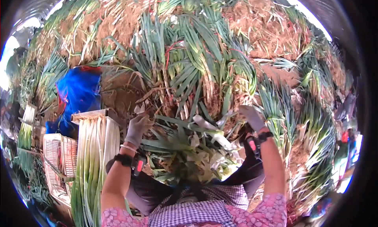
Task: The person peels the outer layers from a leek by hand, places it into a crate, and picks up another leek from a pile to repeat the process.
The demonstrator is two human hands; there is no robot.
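My left hand (138, 130), in a thin pale glove, hovers right of a box of trimmed leeks (92, 152). Its fingers are slightly bent and apart, with no leek seen in them. My right hand (252, 119), gloved alike, reaches to the near side of a heap of untrimmed leeks (204, 69); its fingers look stretched out, their tips close to the stalks. Between my hands, a white-stemmed leek (214, 132) lies slanting over a pile of stripped green leaves (185, 144) in front of my lap.
At the left stand a pale plastic basket (59, 160) and a blue net bag (80, 91). More leeks with brown roots (267, 30) are heaped at the back. Long green leeks (311, 144) lie along the right. Brown soil (118, 89) shows behind the box.
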